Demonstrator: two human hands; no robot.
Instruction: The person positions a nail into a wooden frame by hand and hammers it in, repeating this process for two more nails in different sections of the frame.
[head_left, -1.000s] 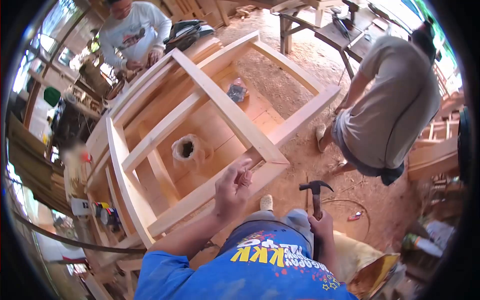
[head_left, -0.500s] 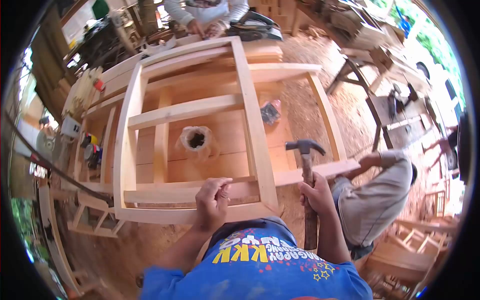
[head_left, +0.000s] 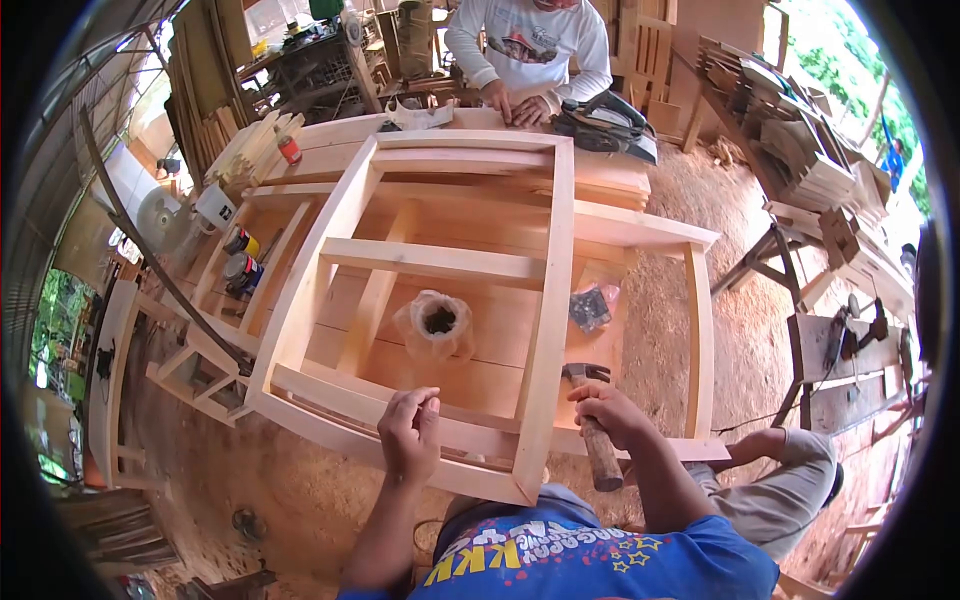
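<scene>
A pale wooden frame with crosspieces lies tilted on top of a larger wooden frame. My left hand is over the smaller frame's near rail, its fingers curled together; whatever they pinch is too small to make out. To the right, my right hand is closed round the handle of a hammer, close below its head. A plastic bag with a dark opening sits on the boards inside the frames. Another small bag with dark contents lies right of the smaller frame.
Across the work, a person in a white shirt has both hands near a power tool. Another person crouches at the right. A red bottle and cans stand at the left.
The view has swung up and left, showing more of the person opposite. My right hand now holds the hammer nearer its head, and the hammer is lower beside the frame.
</scene>
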